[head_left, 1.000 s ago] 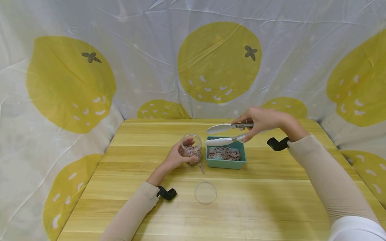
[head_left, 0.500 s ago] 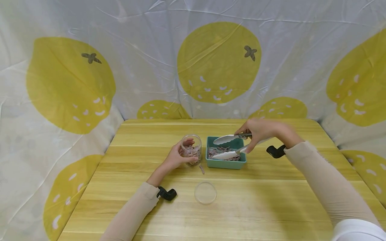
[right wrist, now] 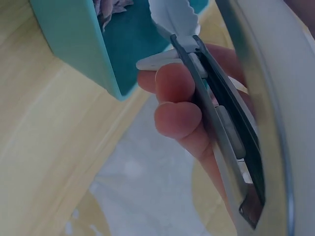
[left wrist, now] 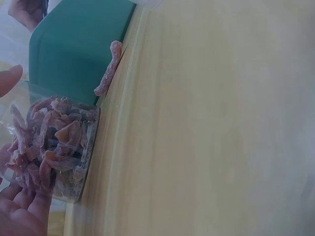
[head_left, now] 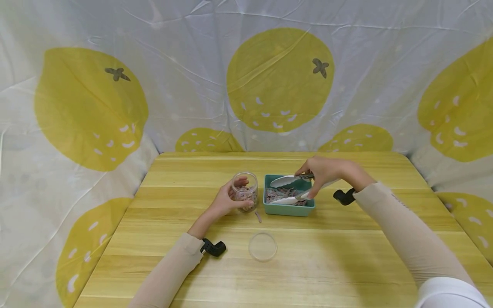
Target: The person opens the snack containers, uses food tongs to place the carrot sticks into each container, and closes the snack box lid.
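My left hand [head_left: 224, 200] grips a clear jar [head_left: 245, 191] standing on the table, its fingers and thumb wrapped round the sides. Dried, pinkish-brown strips [left wrist: 54, 142] fill much of the jar. In my right hand [head_left: 325, 171] is a pair of tongs [head_left: 286, 181] with white scalloped tips and metal arms. Their tips are spread apart inside a teal rectangular bin [head_left: 289, 210], the lower one down among more of the same strips [head_left: 279, 193]. The right wrist view shows fingers curled round the metal arms.
One loose strip [head_left: 258, 217] lies on the wooden table [head_left: 331, 265] between the jar and the bin. A round clear lid [head_left: 262, 247] lies flat nearer the front. Behind the table hangs a lemon-print curtain [head_left: 185, 77].
My right hand has lowered the tongs from above the bin down into it, then shifted slightly left. The left hand and the jar have stayed in place.
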Demonstrator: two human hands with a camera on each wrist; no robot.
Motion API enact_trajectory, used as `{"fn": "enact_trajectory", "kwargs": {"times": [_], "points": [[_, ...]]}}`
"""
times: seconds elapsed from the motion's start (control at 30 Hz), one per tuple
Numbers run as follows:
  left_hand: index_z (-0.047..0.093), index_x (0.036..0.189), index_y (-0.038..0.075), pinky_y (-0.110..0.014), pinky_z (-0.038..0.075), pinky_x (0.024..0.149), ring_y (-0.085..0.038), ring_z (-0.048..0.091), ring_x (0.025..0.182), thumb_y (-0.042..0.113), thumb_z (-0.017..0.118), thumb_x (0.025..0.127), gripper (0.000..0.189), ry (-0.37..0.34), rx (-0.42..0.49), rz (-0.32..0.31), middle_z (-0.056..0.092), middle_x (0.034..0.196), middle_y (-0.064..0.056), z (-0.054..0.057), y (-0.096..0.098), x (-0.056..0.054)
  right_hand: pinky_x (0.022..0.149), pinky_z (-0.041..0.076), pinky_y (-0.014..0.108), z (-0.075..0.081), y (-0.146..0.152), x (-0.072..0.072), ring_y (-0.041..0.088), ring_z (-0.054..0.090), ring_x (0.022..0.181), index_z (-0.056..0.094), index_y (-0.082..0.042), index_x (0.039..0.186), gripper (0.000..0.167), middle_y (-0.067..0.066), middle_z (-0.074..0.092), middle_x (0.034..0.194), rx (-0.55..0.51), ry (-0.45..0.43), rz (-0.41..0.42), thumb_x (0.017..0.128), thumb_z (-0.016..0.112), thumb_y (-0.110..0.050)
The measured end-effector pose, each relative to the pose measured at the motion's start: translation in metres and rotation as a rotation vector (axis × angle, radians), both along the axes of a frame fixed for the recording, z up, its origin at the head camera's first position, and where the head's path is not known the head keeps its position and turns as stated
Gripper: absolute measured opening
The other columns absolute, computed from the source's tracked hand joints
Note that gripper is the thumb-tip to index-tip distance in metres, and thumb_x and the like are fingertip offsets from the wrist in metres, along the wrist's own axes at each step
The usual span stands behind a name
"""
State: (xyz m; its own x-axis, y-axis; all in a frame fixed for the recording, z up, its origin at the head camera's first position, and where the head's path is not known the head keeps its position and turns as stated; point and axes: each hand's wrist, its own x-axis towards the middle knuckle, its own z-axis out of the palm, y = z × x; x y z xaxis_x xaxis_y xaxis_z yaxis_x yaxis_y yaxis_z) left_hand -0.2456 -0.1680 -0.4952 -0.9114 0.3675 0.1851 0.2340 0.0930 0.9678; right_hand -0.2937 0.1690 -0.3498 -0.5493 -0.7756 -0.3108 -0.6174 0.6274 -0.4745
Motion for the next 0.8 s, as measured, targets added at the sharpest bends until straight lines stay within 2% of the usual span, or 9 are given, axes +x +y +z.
{"fn": "enact_trajectory", "kwargs": {"times": [0.07,0.17,0.23,0.3,0.43,0.5,0.6,0.67,0.8], "points": [[0.041,0.146,-0.004,-0.038,0.040,0.108,-0.041,0.043,0.135,-0.011,0.078,0.079,0.077,-0.001,0.004,-0.004,0.044,0.144,-0.030,-0.001,0.000,-0.001,0.062,0.038,0.030,-0.003,-0.001,0.000,0.012,0.044,0.064,0.055,0.007,0.137,0.079,0.012,0.070,0.107,0.003,0.010,0.001,0.075,0.089,-0.027],[0.041,0.146,-0.005,-0.035,0.041,0.107,-0.044,0.041,0.135,-0.013,0.077,0.079,0.077,-0.001,0.005,-0.006,0.043,0.144,-0.032,-0.002,0.000,-0.001,0.074,0.049,0.034,-0.006,-0.003,0.000,0.025,0.063,0.092,0.057,0.006,0.136,0.079,0.017,0.065,0.126,0.009,0.043,0.007,0.073,0.090,-0.029],[0.041,0.146,-0.004,-0.035,0.041,0.107,-0.045,0.040,0.135,-0.014,0.077,0.078,0.077,-0.001,0.001,-0.003,0.043,0.144,-0.032,-0.001,0.000,-0.001,0.081,0.051,0.038,-0.008,-0.004,-0.001,0.033,0.062,0.111,0.058,0.006,0.135,0.079,0.019,0.060,0.134,0.009,0.060,0.010,0.073,0.091,-0.030],[0.043,0.145,-0.002,-0.034,0.041,0.107,-0.044,0.041,0.135,-0.013,0.078,0.079,0.076,-0.003,-0.002,0.001,0.043,0.144,-0.032,-0.001,0.000,0.000,0.084,0.053,0.040,-0.009,-0.005,-0.002,0.035,0.060,0.116,0.058,0.006,0.135,0.079,0.019,0.059,0.135,0.015,0.066,0.013,0.073,0.091,-0.030],[0.047,0.144,0.003,-0.036,0.041,0.107,-0.040,0.045,0.133,-0.010,0.080,0.078,0.074,-0.005,0.004,0.006,0.045,0.144,-0.030,0.000,0.000,0.000,0.075,0.048,0.036,-0.011,-0.007,-0.003,0.030,0.063,0.107,0.057,0.006,0.136,0.078,0.019,0.060,0.134,0.022,0.049,0.015,0.074,0.090,-0.030],[0.048,0.143,0.004,-0.038,0.040,0.108,-0.039,0.046,0.133,-0.008,0.081,0.078,0.074,-0.007,0.013,0.005,0.046,0.143,-0.029,0.000,0.000,0.000,0.068,0.043,0.033,-0.011,-0.009,-0.004,0.020,0.060,0.084,0.057,0.006,0.136,0.078,0.017,0.066,0.122,0.033,0.036,0.013,0.075,0.090,-0.029],[0.048,0.143,0.004,-0.041,0.040,0.108,-0.040,0.046,0.132,-0.008,0.082,0.078,0.074,-0.003,0.016,0.004,0.046,0.143,-0.029,0.000,-0.001,0.000,0.060,0.032,0.030,-0.011,-0.010,-0.004,0.012,0.034,0.058,0.056,0.006,0.137,0.077,0.012,0.070,0.108,0.044,0.015,0.013,0.077,0.089,-0.028],[0.048,0.143,0.004,-0.041,0.040,0.108,-0.040,0.046,0.133,-0.008,0.082,0.077,0.075,-0.004,0.018,0.003,0.046,0.144,-0.029,0.000,-0.001,0.000,0.059,0.032,0.029,-0.011,-0.011,-0.003,0.012,0.029,0.058,0.057,0.006,0.136,0.075,0.014,0.070,0.108,0.049,0.011,0.017,0.077,0.088,-0.027],[0.047,0.143,0.003,-0.040,0.041,0.107,-0.040,0.045,0.133,-0.008,0.081,0.077,0.075,-0.006,0.016,0.003,0.046,0.144,-0.029,0.000,-0.001,0.000,0.064,0.037,0.030,-0.012,-0.012,-0.003,0.014,0.046,0.069,0.058,0.008,0.133,0.072,0.019,0.064,0.128,0.032,0.006,0.037,0.077,0.088,-0.025]]}}
